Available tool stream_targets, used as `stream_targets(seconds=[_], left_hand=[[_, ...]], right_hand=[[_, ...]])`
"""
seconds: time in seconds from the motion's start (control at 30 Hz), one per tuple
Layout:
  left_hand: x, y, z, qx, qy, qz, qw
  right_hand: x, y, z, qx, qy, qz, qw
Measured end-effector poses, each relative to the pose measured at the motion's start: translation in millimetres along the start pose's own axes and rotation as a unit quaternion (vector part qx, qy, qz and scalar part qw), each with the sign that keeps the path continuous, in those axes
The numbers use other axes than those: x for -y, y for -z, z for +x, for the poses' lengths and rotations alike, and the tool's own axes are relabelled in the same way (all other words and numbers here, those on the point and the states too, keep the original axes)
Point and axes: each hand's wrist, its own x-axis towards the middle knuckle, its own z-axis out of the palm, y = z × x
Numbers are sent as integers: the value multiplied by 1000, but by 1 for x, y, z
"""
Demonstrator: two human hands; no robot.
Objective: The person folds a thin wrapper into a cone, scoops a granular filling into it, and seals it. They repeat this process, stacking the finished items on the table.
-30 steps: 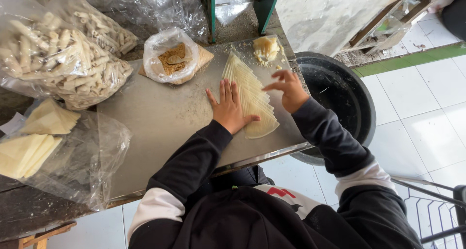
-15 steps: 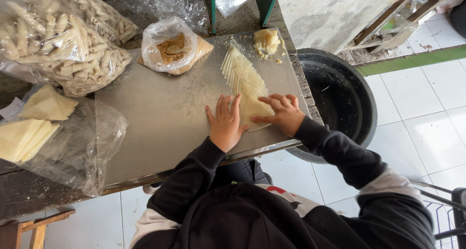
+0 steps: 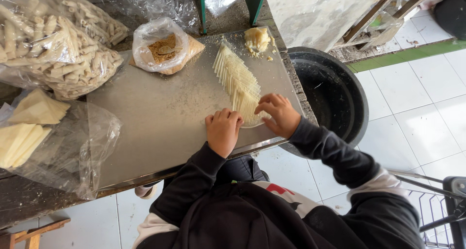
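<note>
A fanned row of thin pale dough wrappers lies on the metal table top, running from the far edge toward me. My left hand rests knuckles-up at the near end of the row, fingers curled against the nearest wrapper. My right hand sits on that same near end, fingertips pressing on the front wrapper. A lump of pale dough sits beyond the far end of the row.
A small plastic bag of brown crumbly filling lies at the back. Large bags of rolled pieces fill the far left. A bag of folded triangles lies at the left. A black tub stands beside the table's right edge.
Both hands have slid toward me along the wrapper row, from its middle to its near end. The row now lies fanned out behind them.
</note>
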Motion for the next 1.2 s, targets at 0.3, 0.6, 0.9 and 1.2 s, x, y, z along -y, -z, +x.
stream_targets(seconds=[0.3,0.6,0.9,1.2], left_hand=[[5,4,-1,32,-66,12,997],[23,21,34,-33,-90,-4,995],[93,98,97,-98,-109,68,987],[129,141,31,-1,-68,131,989]], right_hand=[[16,-47,-11,-65,-22,-40,997],[1,-28,12,-94,-118,-26,988],[14,-5,123,-161,-72,79,981],[54,-40,163,25,62,12,998]])
